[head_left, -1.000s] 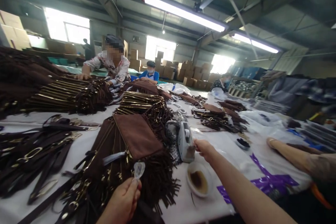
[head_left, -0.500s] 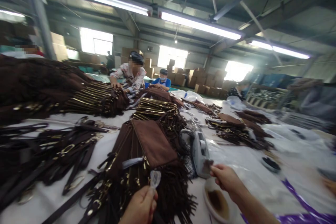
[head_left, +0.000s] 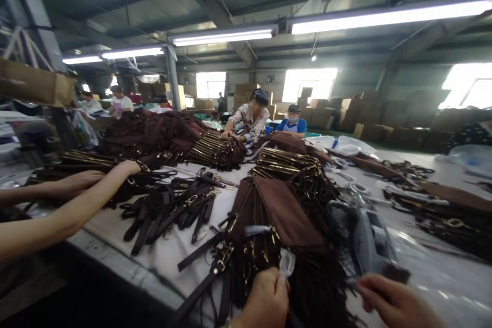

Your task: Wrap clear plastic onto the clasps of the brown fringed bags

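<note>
My left hand (head_left: 267, 297) is closed on a small clear plastic piece (head_left: 287, 262), in front of the brown pouches (head_left: 290, 212) with gold zips and fringes. My right hand (head_left: 392, 300) is pinched at the lower right, beside a grey-white tape dispenser (head_left: 374, 241); what its fingers hold, if anything, is too blurred to make out. A pale strip (head_left: 257, 229) lies on the pouches. Dark straps with gold clasps (head_left: 188, 200) lie left of them.
At the left, another person's forearms (head_left: 77, 210) reach over the table (head_left: 115, 236). Beyond the brown pile (head_left: 154, 130), a person in a patterned shirt (head_left: 248, 115) handles pouches. Clear plastic sheeting (head_left: 434, 271) covers the right side.
The view has swung left, bringing another person's forearms into sight. The bowl of brown liquid is out of view. My left hand still grips the clear plastic piece.
</note>
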### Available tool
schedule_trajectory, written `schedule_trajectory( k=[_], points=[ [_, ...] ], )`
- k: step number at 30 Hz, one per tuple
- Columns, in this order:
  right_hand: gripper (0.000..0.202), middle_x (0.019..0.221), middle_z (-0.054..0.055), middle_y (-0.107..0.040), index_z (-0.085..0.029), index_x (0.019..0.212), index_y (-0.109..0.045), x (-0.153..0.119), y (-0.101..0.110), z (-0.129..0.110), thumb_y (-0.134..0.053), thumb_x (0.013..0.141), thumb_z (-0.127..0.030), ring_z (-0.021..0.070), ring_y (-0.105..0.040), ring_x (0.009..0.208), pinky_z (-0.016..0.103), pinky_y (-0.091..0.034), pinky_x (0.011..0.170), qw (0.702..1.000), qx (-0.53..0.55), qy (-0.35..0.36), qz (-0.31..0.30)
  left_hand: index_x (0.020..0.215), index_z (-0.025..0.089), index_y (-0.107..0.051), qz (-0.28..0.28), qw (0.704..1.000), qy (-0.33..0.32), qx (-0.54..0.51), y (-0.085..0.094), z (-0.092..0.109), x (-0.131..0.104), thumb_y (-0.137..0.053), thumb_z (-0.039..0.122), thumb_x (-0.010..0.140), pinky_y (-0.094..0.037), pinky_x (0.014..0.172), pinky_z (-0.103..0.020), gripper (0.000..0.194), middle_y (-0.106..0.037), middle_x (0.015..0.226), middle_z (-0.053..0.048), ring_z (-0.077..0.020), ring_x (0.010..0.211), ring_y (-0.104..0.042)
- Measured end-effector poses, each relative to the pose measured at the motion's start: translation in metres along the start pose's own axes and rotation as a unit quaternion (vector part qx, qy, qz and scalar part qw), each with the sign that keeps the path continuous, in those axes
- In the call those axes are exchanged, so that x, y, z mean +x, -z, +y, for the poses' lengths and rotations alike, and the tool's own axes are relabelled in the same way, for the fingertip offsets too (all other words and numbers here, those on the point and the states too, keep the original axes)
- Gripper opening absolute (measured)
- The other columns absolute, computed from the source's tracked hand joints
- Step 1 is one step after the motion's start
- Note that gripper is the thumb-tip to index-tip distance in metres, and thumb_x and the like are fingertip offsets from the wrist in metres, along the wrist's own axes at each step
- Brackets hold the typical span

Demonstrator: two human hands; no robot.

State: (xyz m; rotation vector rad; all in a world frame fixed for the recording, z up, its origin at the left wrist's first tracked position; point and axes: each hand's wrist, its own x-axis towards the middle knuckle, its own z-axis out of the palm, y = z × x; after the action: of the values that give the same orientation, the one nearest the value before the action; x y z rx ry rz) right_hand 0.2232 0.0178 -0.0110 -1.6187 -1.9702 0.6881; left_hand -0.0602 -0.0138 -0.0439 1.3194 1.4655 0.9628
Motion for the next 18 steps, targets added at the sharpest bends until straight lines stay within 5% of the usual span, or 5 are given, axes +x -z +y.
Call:
schedule_trajectory(
  k=[3,7,12,18],
  points=[
    [0.031,0.061,0.001,-0.064,-0.019,0.066,-0.065,0.002,-0.024,-0.06,-0.052,0.082,-0.042,0.0142,-0.055,0.058,0.022,-0.042,0.056,0.993,0.083,0.004,-0.087,0.071,0.017,-0.058,0.007,0.999,-0.036,0.036,0.003,0.009,-0.008,-0.04,0.037,0.092,-0.031,0.052,-0.025,0.034,-0.055,0.055,-0.001,-0.0131,0.052,-0.047],
    [0.028,0.057,-0.001,-0.061,-0.017,0.064,-0.063,0.016,-0.046,-0.104,-0.054,0.081,-0.037,0.0096,-0.045,0.048,0.021,-0.034,0.048,0.978,0.165,-0.006,-0.129,0.07,0.017,-0.058,0.009,0.993,-0.08,0.081,0.012,0.02,-0.014,-0.037,0.035,0.093,-0.032,0.054,-0.026,0.036,-0.059,0.059,-0.003,-0.0145,0.054,-0.051],
    [0.028,0.051,-0.002,-0.058,-0.017,0.056,-0.059,0.032,-0.064,-0.128,-0.057,0.078,-0.033,0.0085,-0.044,0.046,0.02,-0.033,0.047,0.971,0.192,-0.001,-0.144,0.074,0.017,-0.062,0.02,0.98,-0.122,0.153,0.016,0.024,-0.018,-0.033,0.035,0.096,-0.032,0.056,-0.028,0.04,-0.063,0.067,-0.008,-0.016,0.057,-0.055],
    [0.032,0.043,-0.001,-0.056,-0.016,0.047,-0.059,0.043,-0.088,-0.127,-0.058,0.075,-0.031,0.0083,-0.042,0.04,0.021,-0.028,0.042,0.984,0.107,-0.046,-0.138,0.081,0.017,-0.061,0.04,0.951,-0.171,0.254,0.014,0.013,-0.016,-0.029,0.028,0.097,-0.035,0.059,-0.03,0.038,-0.067,0.076,-0.013,-0.0205,0.067,-0.062]
  ],
)
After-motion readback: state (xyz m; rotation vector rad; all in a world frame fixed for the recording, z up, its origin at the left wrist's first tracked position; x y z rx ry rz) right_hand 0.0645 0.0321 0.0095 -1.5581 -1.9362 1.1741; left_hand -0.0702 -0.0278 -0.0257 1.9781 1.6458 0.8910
